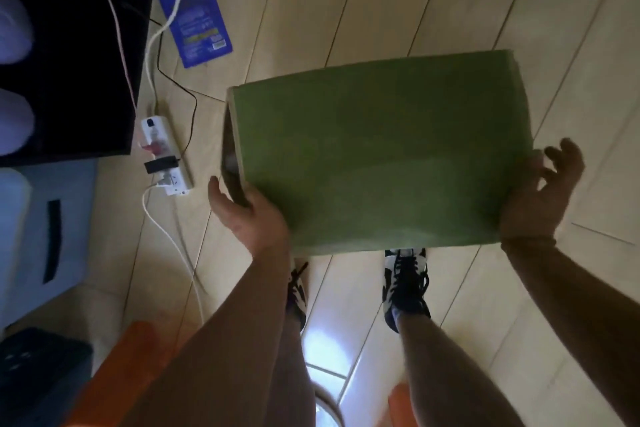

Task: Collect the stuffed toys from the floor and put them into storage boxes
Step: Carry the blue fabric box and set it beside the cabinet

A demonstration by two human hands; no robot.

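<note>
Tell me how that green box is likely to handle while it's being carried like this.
The green box is probably stiff: its faces look flat and its edges straight. It seems light for its size, since the left hand grips only one corner, while the right hand steadies the other end with loose fingers. Its open end faces sideways, so any contents might slide out.

A box (pixel 381 156) is sitting mid-frame between two hands, a power strip (pixel 166 156) lying at its left, shoes (pixel 405 284) below.

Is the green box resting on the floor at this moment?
No, the green box is held up between the left hand and the right hand, with the shoes visible beneath it.
</note>
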